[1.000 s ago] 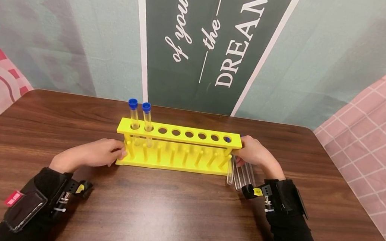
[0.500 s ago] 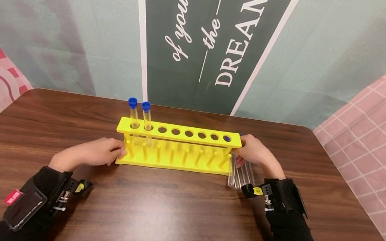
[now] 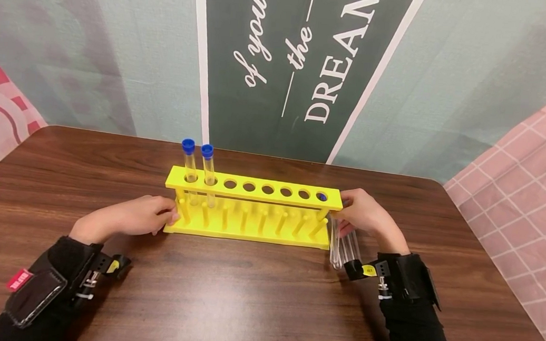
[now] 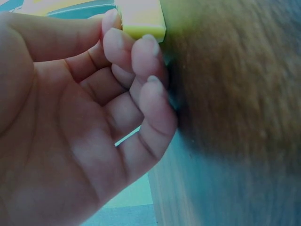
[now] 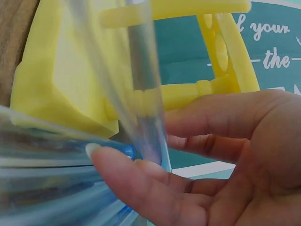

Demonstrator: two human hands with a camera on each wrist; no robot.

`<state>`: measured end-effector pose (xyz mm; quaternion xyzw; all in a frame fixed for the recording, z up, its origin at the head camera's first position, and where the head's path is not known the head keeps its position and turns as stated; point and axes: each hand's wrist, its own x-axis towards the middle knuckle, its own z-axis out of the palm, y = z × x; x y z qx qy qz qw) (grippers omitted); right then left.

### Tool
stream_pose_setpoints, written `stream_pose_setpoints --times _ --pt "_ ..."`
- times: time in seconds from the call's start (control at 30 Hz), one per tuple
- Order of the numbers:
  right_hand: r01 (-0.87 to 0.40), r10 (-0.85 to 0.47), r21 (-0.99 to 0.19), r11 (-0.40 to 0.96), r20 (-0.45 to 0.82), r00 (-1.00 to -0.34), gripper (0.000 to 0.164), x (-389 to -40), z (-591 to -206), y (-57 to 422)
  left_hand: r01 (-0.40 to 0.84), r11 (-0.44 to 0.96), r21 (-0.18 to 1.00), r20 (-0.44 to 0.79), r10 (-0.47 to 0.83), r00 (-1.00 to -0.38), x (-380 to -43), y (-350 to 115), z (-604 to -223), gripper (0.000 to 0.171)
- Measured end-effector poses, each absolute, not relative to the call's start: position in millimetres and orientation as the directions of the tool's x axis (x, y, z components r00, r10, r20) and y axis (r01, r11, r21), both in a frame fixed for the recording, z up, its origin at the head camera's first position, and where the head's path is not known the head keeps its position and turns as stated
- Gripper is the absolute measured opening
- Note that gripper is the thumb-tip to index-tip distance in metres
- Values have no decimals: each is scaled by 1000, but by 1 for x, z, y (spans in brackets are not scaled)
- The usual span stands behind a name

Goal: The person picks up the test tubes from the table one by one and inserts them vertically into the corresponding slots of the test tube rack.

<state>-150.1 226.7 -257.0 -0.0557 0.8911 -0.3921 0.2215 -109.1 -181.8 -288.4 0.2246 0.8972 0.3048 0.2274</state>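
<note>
A yellow test tube rack [image 3: 249,232] stands upright on the table, with two blue-capped clear test tubes [image 3: 208,166] in its leftmost holes. My left hand [image 3: 143,215] grips the left end of the rack's base; in the left wrist view its fingertips meet the yellow corner [image 4: 143,30]. Beyond the rack's right end, my right hand [image 3: 365,214] pinches a clear test tube [image 5: 146,70] near one end. Several more tubes [image 5: 42,188] lie fanned beneath that hand, their far ends partly hidden by it. Something blue [image 3: 321,197] shows through the rack's rightmost hole.
The dark wooden table [image 3: 226,299] extends in front of the rack and to both sides. Behind its far edge hangs a grey-green cloth [image 3: 156,78] with white lettering. Pink patterned cloth [image 3: 527,209] borders the right side.
The right hand has shifted slightly rightward, and the tube closest to the rack has moved right toward the others. The left hand and rack stay in place.
</note>
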Motion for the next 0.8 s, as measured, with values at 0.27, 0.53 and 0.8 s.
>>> stream_pose_setpoints --times 0.27,0.53,0.8 --pt "63 -288 -756 652 -323 -902 30 -147 -250 228 258 719 645 -276 535 -799 -109 -181 -288 22" --pt "66 -248 -755 653 -295 -923 24 -144 -244 231 262 720 642 -273 535 -800 -110 -182 -289 22" --pt "72 -227 -754 653 -286 -931 37 -143 -239 234 269 716 645 -267 541 -798 -110 -182 -289 22"
